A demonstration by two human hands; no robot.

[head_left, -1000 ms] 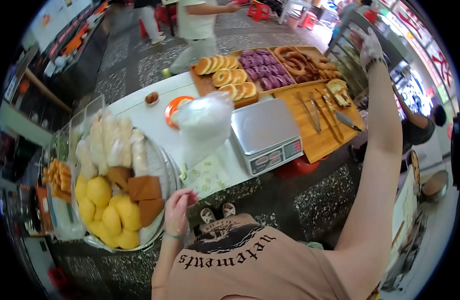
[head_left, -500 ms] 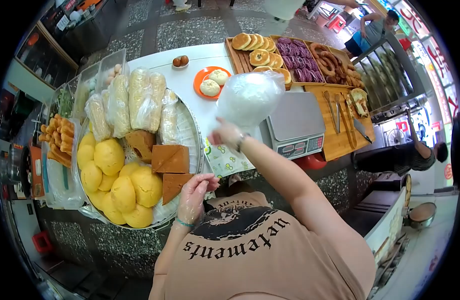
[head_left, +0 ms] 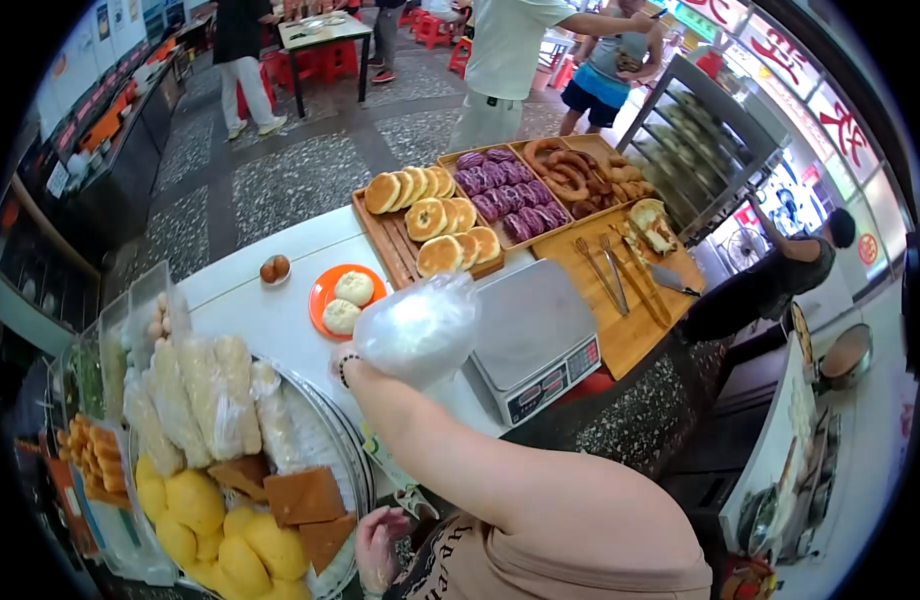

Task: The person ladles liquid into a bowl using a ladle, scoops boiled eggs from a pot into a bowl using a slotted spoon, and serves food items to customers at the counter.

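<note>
My right hand (head_left: pixel 338 360) reaches across the white table to the near left side of a bulky clear plastic bag (head_left: pixel 420 330). Its fingers are mostly hidden, and I cannot tell whether they grip the bag. Low in view, my left hand (head_left: pixel 378 545) wears a thin clear glove. Its fingers are loosely curled with nothing visible in them, just right of the brown cake blocks (head_left: pixel 305 496). Those blocks share a large round tray (head_left: pixel 365 470) with yellow buns (head_left: pixel 195 500) and plastic-wrapped rolls (head_left: pixel 235 395).
A digital scale (head_left: pixel 535 320) stands right of the bag. Beyond lie an orange plate (head_left: pixel 320 290) with two white buns, round flatbreads (head_left: pixel 440 255), purple rolls (head_left: pixel 505 195) and tongs (head_left: pixel 635 285) on a wooden board (head_left: pixel 590 255). Other people (head_left: pixel 505 60) stand past the table.
The view has tilted up and turned, showing more floor and people beyond. My right hand has gone from in front of the bag to its left side. My left hand sits lower in view.
</note>
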